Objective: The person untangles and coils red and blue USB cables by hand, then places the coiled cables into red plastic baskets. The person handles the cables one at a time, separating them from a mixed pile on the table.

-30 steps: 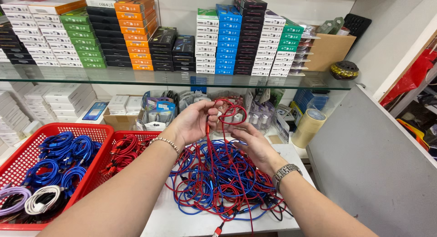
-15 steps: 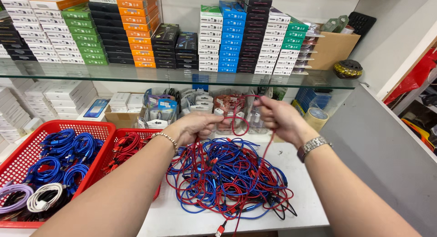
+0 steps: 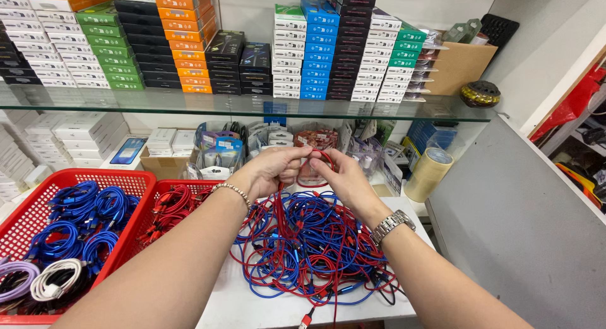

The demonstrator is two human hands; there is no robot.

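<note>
Both hands up over the worktop's back edge, left hand (image 3: 268,172) & right hand (image 3: 341,176) each w/ grip pinched shut on one red cable (image 3: 319,157) looped btwn them, its length hanging to the red/blue cable pile (image 3: 309,247) mid-worktop, red baskets (image 3: 136,180) at left edge.

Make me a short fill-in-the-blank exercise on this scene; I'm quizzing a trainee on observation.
1. Both hands pinch a ____ cable raised above the tangled pile.
2. The wristwatch sits on the ____ hand's wrist.
3. The coiled blue cables lie in a ____ basket.
4. The stacked boxes stand on a ____ shelf.

Missing words: red; right; red; glass
</note>
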